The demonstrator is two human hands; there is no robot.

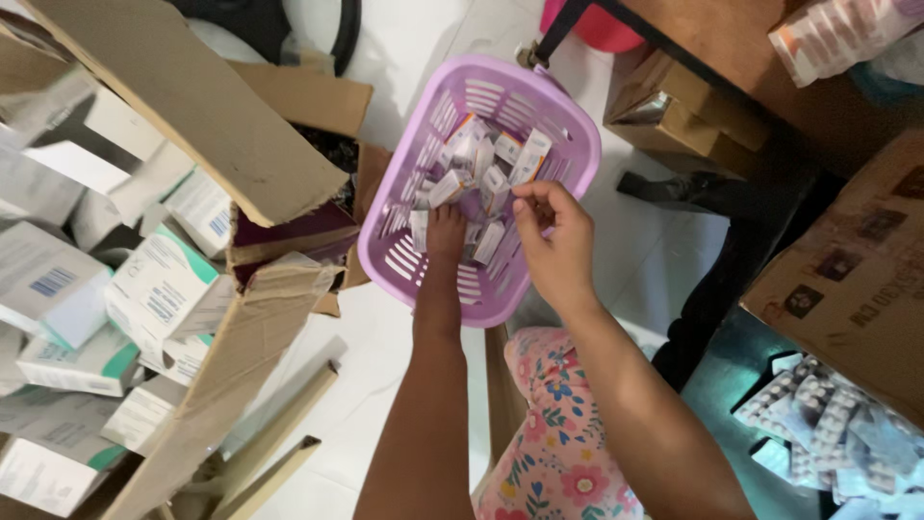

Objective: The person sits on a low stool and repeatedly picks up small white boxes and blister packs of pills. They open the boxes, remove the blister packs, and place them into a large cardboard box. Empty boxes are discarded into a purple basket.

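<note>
Both hands are in the lilac basket [568, 144] of small boxes [478, 173]. The left hand [446, 231] is buried among them, grip hidden. The right hand's [556, 241] fingers [535, 197] curl, pinching one box just beneath. Best lift straight up, without snagging neighbours.

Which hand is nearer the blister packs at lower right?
Right. The right hand is over the purple basket, on the side toward the blister packs. The left hand is down among the small boxes, farther away.
</note>
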